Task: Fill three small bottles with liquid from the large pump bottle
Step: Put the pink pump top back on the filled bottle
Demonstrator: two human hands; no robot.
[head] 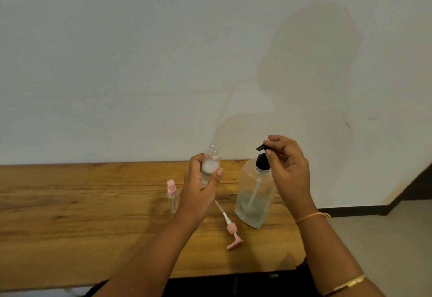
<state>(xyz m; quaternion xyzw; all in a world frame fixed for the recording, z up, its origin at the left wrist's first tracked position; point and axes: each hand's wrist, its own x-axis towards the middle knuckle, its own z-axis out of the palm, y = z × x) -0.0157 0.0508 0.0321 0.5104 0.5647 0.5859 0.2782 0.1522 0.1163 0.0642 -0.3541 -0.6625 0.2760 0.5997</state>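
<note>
Wooden desk [70,214], brown with visible grain, runs the width of the view and butts against a plain off-white wall [140,51]. Desk's right end is cut off ragged near the lower right. Beyond it: pale floor [385,238] and a dark skirting strip [355,210] along the wall base. Person's shadow falls on the wall, right of centre.

Left hand [198,189] holds a small clear bottle [211,163] upright, raised above the desk, fingers [219,172] wrapped around its lower body. Neck open, no cap. White foam and some clear liquid inside, partly filled.

Right hand [289,170] sits at the black pump head [263,148] of the large pump bottle [254,193], thumb and fingertips pinching the nozzle top. Bottle stands on the desk, right of centre, clear, dip tube visible, liquid low in it. Nozzle points left toward the small bottle, gap between them.

Second small bottle [173,196] with pink spray cap stands on the desk just left of the left wrist, partly hidden by it; looks empty. Third small bottle isn't visible.

Loose pink pump cap [230,231] with its white tube lies flat on the desk between the two forearms, near the big bottle's base.

Right wrist has a thin orange thread band [312,216]; gold bangle [346,284] further up the forearm.
</note>
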